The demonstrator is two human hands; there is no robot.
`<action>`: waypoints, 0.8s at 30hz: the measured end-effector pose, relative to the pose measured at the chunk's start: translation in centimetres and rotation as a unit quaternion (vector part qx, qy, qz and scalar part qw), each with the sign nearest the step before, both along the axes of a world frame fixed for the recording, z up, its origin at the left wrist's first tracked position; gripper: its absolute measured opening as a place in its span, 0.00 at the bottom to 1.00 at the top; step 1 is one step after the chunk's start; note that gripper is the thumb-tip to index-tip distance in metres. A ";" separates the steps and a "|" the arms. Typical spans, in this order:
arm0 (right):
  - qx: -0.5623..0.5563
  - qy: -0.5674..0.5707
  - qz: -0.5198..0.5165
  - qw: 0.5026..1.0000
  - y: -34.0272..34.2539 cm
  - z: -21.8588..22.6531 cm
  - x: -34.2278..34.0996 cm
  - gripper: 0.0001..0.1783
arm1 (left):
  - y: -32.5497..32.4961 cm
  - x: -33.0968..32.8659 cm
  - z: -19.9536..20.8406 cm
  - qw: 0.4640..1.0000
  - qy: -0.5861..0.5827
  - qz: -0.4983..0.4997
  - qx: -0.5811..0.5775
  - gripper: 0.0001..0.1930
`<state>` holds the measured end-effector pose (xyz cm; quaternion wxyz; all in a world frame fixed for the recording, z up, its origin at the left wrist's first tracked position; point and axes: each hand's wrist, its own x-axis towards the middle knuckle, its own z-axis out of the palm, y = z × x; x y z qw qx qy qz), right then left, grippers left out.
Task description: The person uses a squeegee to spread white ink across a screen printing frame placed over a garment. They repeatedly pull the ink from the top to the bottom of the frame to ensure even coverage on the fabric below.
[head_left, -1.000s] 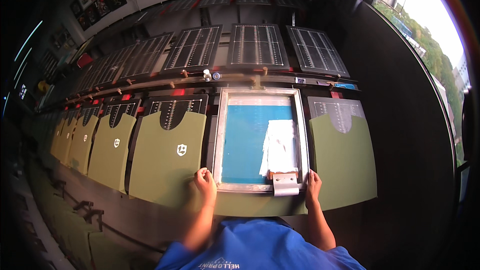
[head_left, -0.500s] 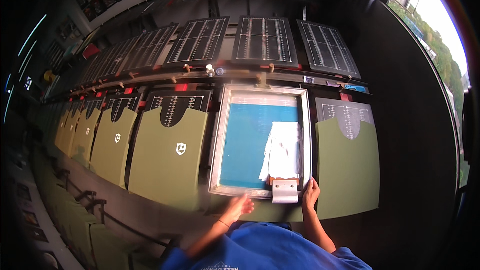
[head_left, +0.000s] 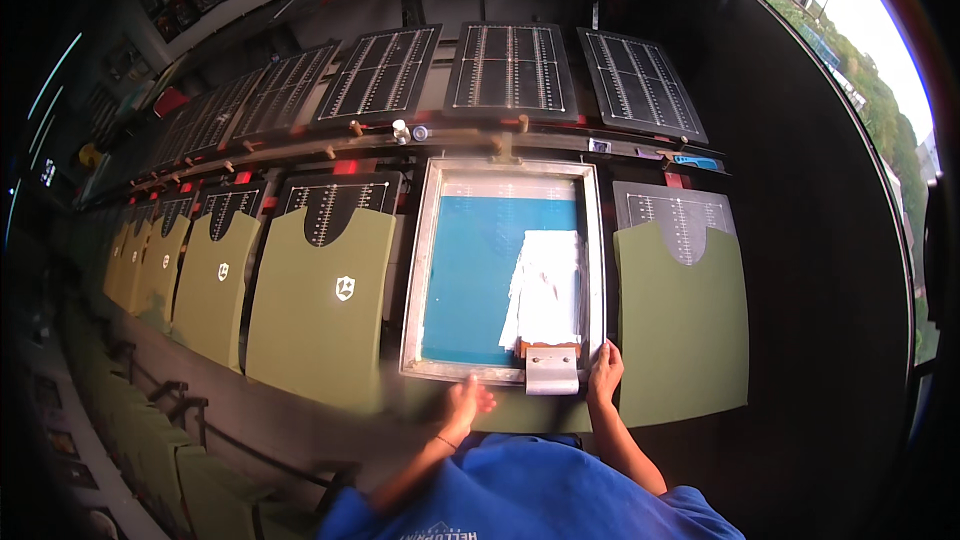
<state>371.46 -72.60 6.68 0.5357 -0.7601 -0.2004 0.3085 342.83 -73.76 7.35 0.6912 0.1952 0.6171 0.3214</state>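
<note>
A screen printing frame [head_left: 412, 280] with silvery metal sides and blue mesh lies over one of the near boards, directly in front of me. White ink [head_left: 548, 285] covers the right part of the mesh. At the near end of that ink rests a squeegee [head_left: 552, 370] with a bent metal handle, leaning over the frame's near edge. My right hand [head_left: 604, 374] grips the frame's near right corner. Just at the near edge, left of the squeegee, my left hand [head_left: 465, 408] is open, fingers apart, its fingertips close to the metal; whether they touch it I cannot tell.
Olive shirts lie on boards to the left [head_left: 318, 315], several with a small white shield print, and a plain one [head_left: 682, 330] lies on the right. A rail [head_left: 440, 137] behind carries a white bottle [head_left: 401, 131] and a blue-handled tool [head_left: 694, 162]. More black boards [head_left: 510, 70] stand beyond.
The view has shifted slightly, so the scene sits a little further left and higher. My left hand's fingers have turned up toward the frame's near edge. My right hand keeps its hold.
</note>
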 end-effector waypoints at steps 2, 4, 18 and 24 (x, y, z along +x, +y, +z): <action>0.040 -0.047 0.036 0.997 -0.1 1.2 0.0 0.23 | -0.1 0.4 0.4 0.999 -0.044 -0.006 -0.028 0.28; -0.051 -0.190 0.091 0.976 -0.7 3.2 0.0 0.27 | -0.3 1.1 0.9 0.993 -0.096 -0.034 -0.051 0.29; -0.066 -0.515 0.531 0.670 0.5 10.2 -2.3 0.25 | -0.2 6.6 -0.2 0.941 -0.310 -0.057 -0.127 0.23; -0.042 -0.439 0.522 0.730 7.7 11.3 -1.0 0.11 | 0.3 7.7 -0.1 0.959 -0.241 -0.053 -0.137 0.20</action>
